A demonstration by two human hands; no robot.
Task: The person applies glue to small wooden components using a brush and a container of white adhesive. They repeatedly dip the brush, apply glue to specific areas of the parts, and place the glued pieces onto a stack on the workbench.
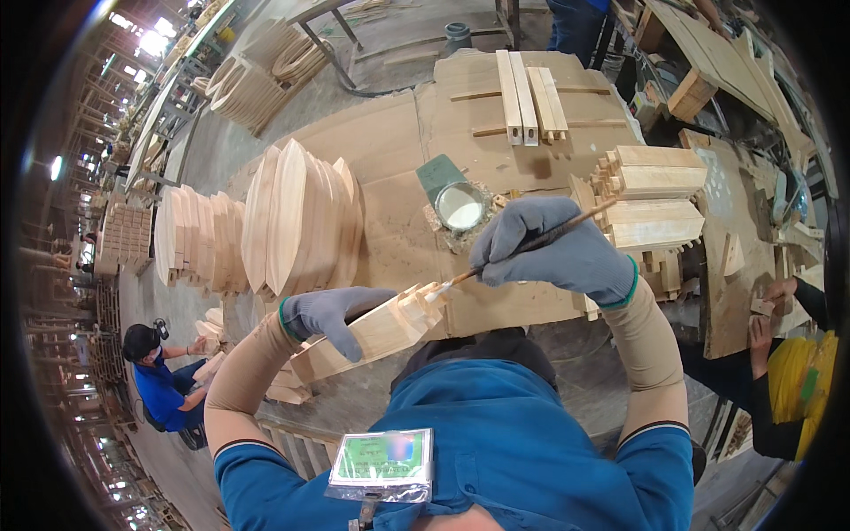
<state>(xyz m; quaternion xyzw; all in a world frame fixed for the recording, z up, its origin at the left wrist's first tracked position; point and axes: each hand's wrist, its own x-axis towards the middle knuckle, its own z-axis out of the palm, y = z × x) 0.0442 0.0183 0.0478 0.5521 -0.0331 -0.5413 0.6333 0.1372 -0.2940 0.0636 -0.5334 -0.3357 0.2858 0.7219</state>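
Observation:
My left hand [335, 317], in a grey glove, is closed around a bundle of pale wooden pieces [390, 329] with tenons on their ends. My gloved right hand [560, 252] grips a thin brown-handled brush [580, 218]. The brush tip is at the tenon ends, where a white, glue-like substance shows. Beyond my hands, a round pot of white liquid [460, 206] stands on the cardboard [390, 190] beside a dark green flat piece [439, 177]. How many pieces my left hand holds I cannot tell.
Curved wooden boards [297, 221] stand in stacks at the left. Tenoned pieces [655, 173] are piled at the right, and long slats [518, 97] lie at the far side. A person in blue [164, 389] sits at left; another person's hands [761, 336] work at right.

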